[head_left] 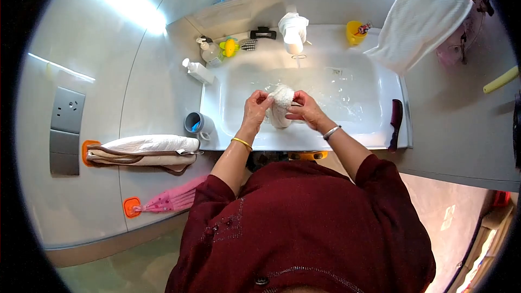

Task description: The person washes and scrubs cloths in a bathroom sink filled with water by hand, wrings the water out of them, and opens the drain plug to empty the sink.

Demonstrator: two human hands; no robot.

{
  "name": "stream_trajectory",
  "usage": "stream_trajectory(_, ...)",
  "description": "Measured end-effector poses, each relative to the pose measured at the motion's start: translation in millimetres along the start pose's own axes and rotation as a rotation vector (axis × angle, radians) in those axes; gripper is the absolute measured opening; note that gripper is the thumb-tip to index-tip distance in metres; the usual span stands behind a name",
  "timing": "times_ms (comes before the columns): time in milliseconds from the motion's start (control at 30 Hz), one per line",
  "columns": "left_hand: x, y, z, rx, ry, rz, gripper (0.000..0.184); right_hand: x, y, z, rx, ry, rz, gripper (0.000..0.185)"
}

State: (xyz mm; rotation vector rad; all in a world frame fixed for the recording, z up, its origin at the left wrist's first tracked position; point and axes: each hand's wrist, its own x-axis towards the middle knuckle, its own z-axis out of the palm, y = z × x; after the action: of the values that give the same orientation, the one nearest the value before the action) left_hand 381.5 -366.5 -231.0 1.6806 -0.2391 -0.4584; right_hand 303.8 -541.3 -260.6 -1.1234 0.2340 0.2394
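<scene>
A wet, bunched white cloth (281, 103) is held above the water in a white sink (228, 140). My left hand (255, 109) pinches its left edge with thumb and fingers. On the other side, my right hand (308, 111) grips the right edge, its fingers bent around the fabric. The lower end of the cloth hangs toward the sink's front wall. Straight beyond it, a faucet (293, 43) wrapped in white material lets a thin stream of water down.
Along the left rim stand a white pump bottle (199, 71), a clear soap bottle (210, 51) and a grey cup (198, 125). A yellow cup (355, 33) sits at the back right. A dark comb (395, 125) lies on the right rim, below a hanging white towel (420, 19).
</scene>
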Motion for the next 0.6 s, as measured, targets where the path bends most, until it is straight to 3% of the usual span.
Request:
stream_trajectory(67,-7.3,13.1,2.5,-0.037,-0.069,0.013,0.006,5.1,-9.2,-20.8,-0.531,0.017,0.122,0.022)
stream_trajectory(100,-8.4,15.5,1.4,-0.036,-0.117,0.004,0.006,3.4,-12.3,-22.0,-0.749,0.143,0.061,0.024)
stream_trajectory(200,-10.5,31.1,3.1,-0.061,-0.231,-0.004,0.006,11.4,-10.5,-24.1,-0.741,0.098,-0.616,0.035)
stream_trajectory(333,-3.7,46.0,1.8,-0.079,-0.242,0.094,0.008,19.1,-34.2,-13.7,-0.352,-0.357,-0.230,0.025)
stream_trajectory(367,-1.1,49.0,-0.7,-0.030,-0.226,0.148,0.008,20.9,-32.5,-16.1,-0.306,-0.291,-0.254,0.016)
stream_trajectory(467,11.4,47.4,-6.5,0.263,-0.077,0.307,0.009,6.3,-49.0,-16.5,-0.431,-0.089,-0.375,0.014)
stream_trajectory(600,20.9,35.0,6.2,0.488,0.008,0.260,0.021,2.5,-45.6,-19.7,-0.602,0.210,-0.583,0.012)
